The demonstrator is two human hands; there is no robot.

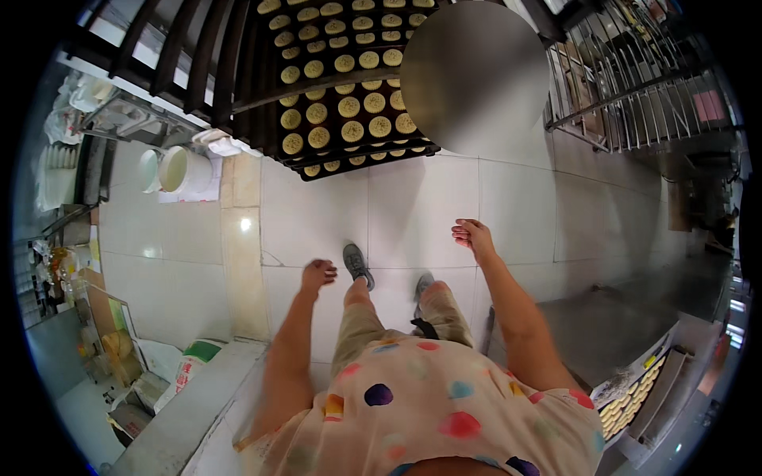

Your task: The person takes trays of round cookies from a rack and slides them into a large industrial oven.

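My left hand (319, 274) hangs over the floor beside my left shoe, its fingers loosely curled and slightly apart with nothing in them. Farther forward and to the right, my right hand (471, 236) is held out in the air, fingers half bent and empty. Neither hand touches anything. Ahead of me stands a dark rack (230, 67) loaded with trays. On its trays sit several rows of round, pale yellow pastries (352, 131) with dark specks on top. A blurred grey disc hides the area right of these trays.
White buckets (184, 170) stand on the floor at left. A metal wire rack (635, 95) is at far right. Lower right, a box (675, 397) holds rows of small yellow pieces. A green and white sack (194, 361) lies by a ledge (210, 404) at lower left.
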